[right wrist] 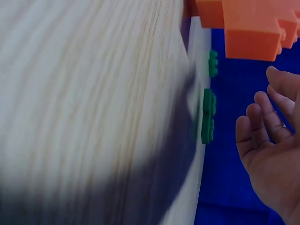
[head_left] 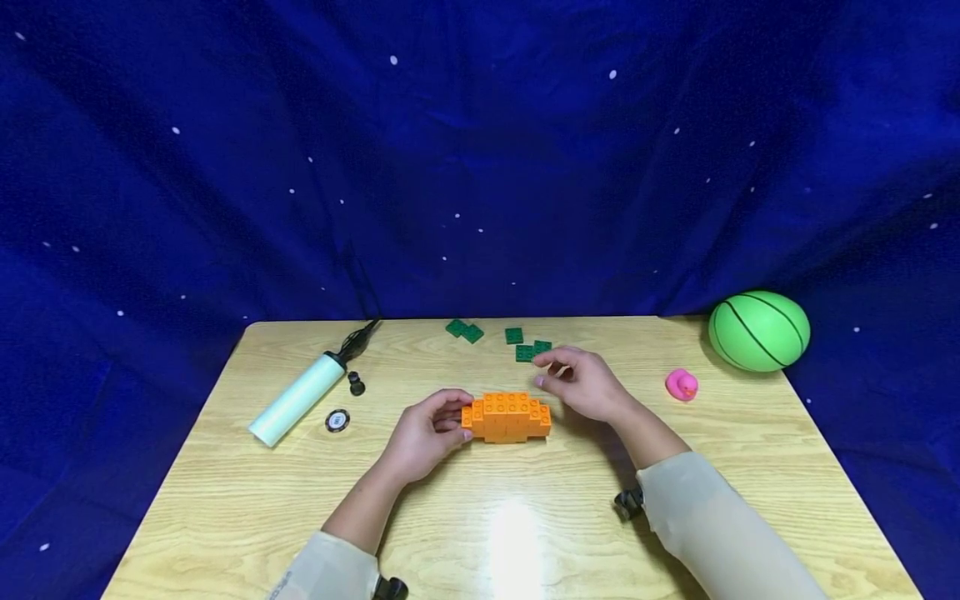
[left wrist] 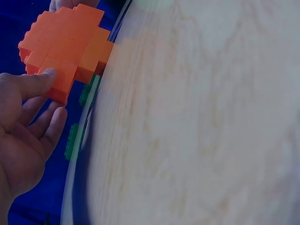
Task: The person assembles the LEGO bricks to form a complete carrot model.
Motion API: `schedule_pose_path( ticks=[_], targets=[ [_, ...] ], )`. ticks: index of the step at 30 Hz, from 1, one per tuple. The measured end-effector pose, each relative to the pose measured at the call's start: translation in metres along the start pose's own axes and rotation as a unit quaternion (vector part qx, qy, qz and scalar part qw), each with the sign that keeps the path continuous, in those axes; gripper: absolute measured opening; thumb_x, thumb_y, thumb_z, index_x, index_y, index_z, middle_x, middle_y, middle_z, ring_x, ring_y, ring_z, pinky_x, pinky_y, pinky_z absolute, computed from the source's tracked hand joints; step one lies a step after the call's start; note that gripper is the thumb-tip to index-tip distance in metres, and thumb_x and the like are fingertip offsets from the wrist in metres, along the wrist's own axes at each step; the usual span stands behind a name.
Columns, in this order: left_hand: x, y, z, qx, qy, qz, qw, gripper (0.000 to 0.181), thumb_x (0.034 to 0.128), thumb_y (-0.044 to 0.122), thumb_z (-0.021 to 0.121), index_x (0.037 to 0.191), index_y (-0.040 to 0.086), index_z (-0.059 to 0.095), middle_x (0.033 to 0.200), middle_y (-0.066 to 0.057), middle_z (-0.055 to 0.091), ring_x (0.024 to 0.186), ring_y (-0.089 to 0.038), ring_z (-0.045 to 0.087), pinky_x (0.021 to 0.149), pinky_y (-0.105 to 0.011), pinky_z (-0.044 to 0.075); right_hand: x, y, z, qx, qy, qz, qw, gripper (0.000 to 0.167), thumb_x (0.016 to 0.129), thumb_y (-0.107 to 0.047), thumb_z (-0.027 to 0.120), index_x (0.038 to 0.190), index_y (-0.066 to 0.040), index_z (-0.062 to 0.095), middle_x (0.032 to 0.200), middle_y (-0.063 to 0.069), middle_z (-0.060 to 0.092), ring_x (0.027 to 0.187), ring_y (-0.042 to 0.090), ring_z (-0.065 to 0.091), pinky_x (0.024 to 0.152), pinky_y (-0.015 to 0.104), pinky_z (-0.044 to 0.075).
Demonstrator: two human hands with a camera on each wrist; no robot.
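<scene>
An orange block build [head_left: 506,418] with stepped sides, made of studded toy bricks, is at the middle of the table. My left hand [head_left: 423,435] pinches its left end, the thumb on the near face and the fingers behind. In the left wrist view the thumb lies on the orange build [left wrist: 65,42]. Beyond its right end, my right hand [head_left: 585,382] hovers with loosely bent fingers and holds nothing. Close to those fingertips lie green bricks [head_left: 525,353], flat and studded; the right wrist view shows green bricks [right wrist: 207,117] apart from the hand.
More green bricks [head_left: 465,331] lie at the back edge. On the left are a pale hand pump [head_left: 300,398], a black chess pawn [head_left: 356,384] and a poker chip [head_left: 337,420]. A pink rubber duck [head_left: 682,385] and a green ball [head_left: 759,331] are on the right.
</scene>
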State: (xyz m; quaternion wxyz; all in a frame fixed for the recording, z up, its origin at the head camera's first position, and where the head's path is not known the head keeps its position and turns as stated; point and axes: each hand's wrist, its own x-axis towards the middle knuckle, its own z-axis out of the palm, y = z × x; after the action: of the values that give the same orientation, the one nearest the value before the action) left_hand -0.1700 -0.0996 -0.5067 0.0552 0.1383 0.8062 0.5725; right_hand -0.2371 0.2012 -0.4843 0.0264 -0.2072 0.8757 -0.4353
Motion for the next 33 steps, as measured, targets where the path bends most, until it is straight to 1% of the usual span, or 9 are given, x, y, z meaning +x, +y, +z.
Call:
schedule_pose_path(
  ticks=[3, 9, 17, 22, 26, 30, 33],
  targets=[
    [0.000, 0.000, 0.000, 0.002, 0.001, -0.001, 1.0000, 0.045, 0.0895, -0.002, 0.078, 0.128, 0.019, 0.068, 0.126, -0.002, 0.070, 0.114, -0.019, 0.067, 0.093, -0.030, 0.057, 0.006, 0.004, 0.000, -0.013, 0.003, 0.007, 0.9999, 0.034, 0.097, -0.016, 0.075, 0.129, -0.006, 0.071, 0.120, 0.013, 0.070, 0.100, 0.024, 0.064, 0.084, 0.042, 0.057],
    [0.001, -0.002, 0.001, 0.003, 0.002, -0.001, 1.0000, 0.044, 0.0894, -0.001, 0.079, 0.128, 0.017, 0.068, 0.125, -0.005, 0.070, 0.112, -0.021, 0.068, 0.093, -0.031, 0.057, 0.020, 0.012, 0.002, -0.037, 0.016, 0.012, 0.9991, 0.036, 0.094, -0.013, 0.077, 0.129, -0.005, 0.071, 0.127, 0.011, 0.068, 0.103, 0.027, 0.064, 0.085, 0.045, 0.057],
    [0.000, -0.005, 0.001, 0.010, 0.005, -0.015, 0.9998, 0.042, 0.0894, 0.002, 0.080, 0.127, 0.017, 0.070, 0.123, -0.006, 0.071, 0.107, -0.020, 0.069, 0.090, -0.028, 0.057, 0.038, 0.020, 0.001, -0.069, 0.019, 0.044, 0.9965, 0.039, 0.093, -0.014, 0.079, 0.130, -0.004, 0.070, 0.129, 0.013, 0.065, 0.107, 0.032, 0.064, 0.089, 0.048, 0.055],
    [-0.001, -0.004, 0.000, 0.017, 0.006, -0.021, 0.9996, 0.041, 0.0895, 0.004, 0.081, 0.127, 0.018, 0.071, 0.125, -0.007, 0.071, 0.107, -0.020, 0.070, 0.090, -0.027, 0.057, 0.047, 0.025, 0.001, -0.087, 0.020, 0.057, 0.9943, 0.042, 0.091, -0.011, 0.080, 0.131, -0.005, 0.069, 0.129, 0.015, 0.065, 0.107, 0.031, 0.062, 0.090, 0.047, 0.053],
    [-0.001, -0.004, -0.001, 0.019, 0.003, -0.023, 0.9996, 0.041, 0.0894, 0.005, 0.081, 0.127, 0.018, 0.071, 0.124, -0.007, 0.071, 0.107, -0.020, 0.070, 0.089, -0.026, 0.058, 0.053, 0.029, 0.001, -0.098, 0.017, 0.064, 0.9930, 0.042, 0.090, -0.009, 0.081, 0.131, -0.006, 0.070, 0.129, 0.013, 0.065, 0.103, 0.028, 0.061, 0.088, 0.045, 0.052],
    [-0.001, -0.004, -0.001, 0.021, 0.002, -0.023, 0.9995, 0.040, 0.0896, 0.005, 0.081, 0.127, 0.018, 0.072, 0.124, -0.007, 0.072, 0.105, -0.020, 0.070, 0.088, -0.026, 0.058, 0.058, 0.034, 0.000, -0.112, 0.009, 0.065, 0.9915, 0.042, 0.089, -0.009, 0.082, 0.130, -0.008, 0.071, 0.128, 0.011, 0.067, 0.098, 0.026, 0.061, 0.087, 0.044, 0.052],
    [-0.001, -0.004, -0.002, 0.021, -0.001, -0.021, 0.9996, 0.040, 0.0898, 0.006, 0.081, 0.127, 0.017, 0.072, 0.123, -0.007, 0.072, 0.105, -0.019, 0.070, 0.088, -0.026, 0.058, 0.062, 0.038, 0.001, -0.122, 0.004, 0.066, 0.9904, 0.043, 0.089, -0.009, 0.083, 0.130, -0.008, 0.071, 0.128, 0.012, 0.068, 0.099, 0.027, 0.063, 0.089, 0.045, 0.052]
  ],
)
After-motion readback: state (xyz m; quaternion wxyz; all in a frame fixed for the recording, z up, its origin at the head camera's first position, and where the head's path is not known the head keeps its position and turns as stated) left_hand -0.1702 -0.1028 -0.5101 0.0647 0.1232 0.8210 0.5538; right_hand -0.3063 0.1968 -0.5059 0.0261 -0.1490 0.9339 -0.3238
